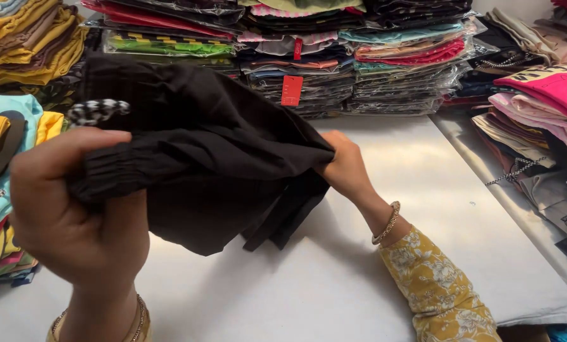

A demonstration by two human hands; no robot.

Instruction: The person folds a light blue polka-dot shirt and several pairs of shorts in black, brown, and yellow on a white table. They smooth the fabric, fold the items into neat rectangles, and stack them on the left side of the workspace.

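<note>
White table (372,266) ringed by stacks of folded clothes (359,57), black garment (201,158) held up above it between both hands, left hand (74,209) clenched on its gathered waistband, right hand (344,166) gripping the opposite edge, black-and-white drawstring (96,111) poking out above the left hand

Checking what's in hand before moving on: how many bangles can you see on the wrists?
2. One gold bangle on the right wrist, above the yellow floral sleeve; one on the left wrist at the bottom edge, partly cut off, so more may be hidden.

white table (423,209) | stacked folded clothes (359,57) along edges
</note>
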